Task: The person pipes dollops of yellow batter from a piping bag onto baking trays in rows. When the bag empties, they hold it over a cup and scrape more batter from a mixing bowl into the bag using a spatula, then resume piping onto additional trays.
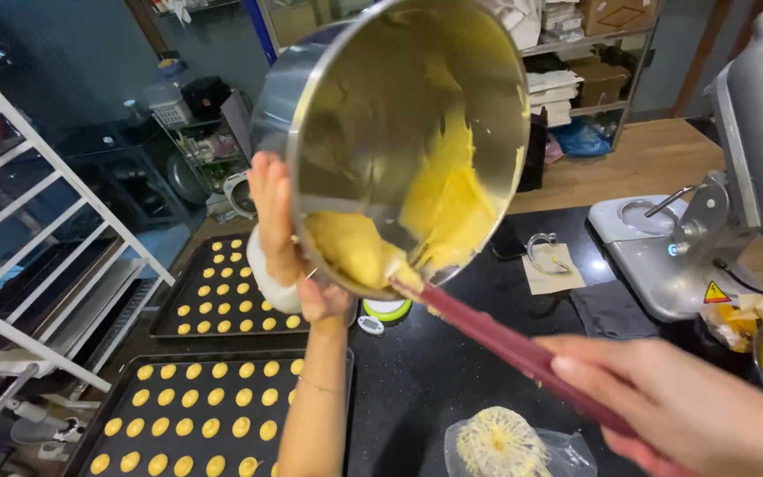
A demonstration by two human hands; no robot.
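I tilt the shiny steel mixing bowl (399, 132) above the black table's left side, left hand (280, 230) fingers gripping its rim. Right hand (664, 406) fingers clasp the dark red spatula (505, 340), scraping thick yellow batter (439, 208) down; best to sweep along the wall.

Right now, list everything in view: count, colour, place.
mixing bowl: one, steel, yellow batter inside, tilted at centre
spatula: one, dark red handle, reaching into bowl
baking trays: two, black, rows of yellow dollops, lower left
stand mixer: one, silver, right
rack: one, white, left
whisk head: one, batter-coated, on clear plastic, bottom centre
counter: one, black
left hand: grips bowl rim
right hand: holds spatula
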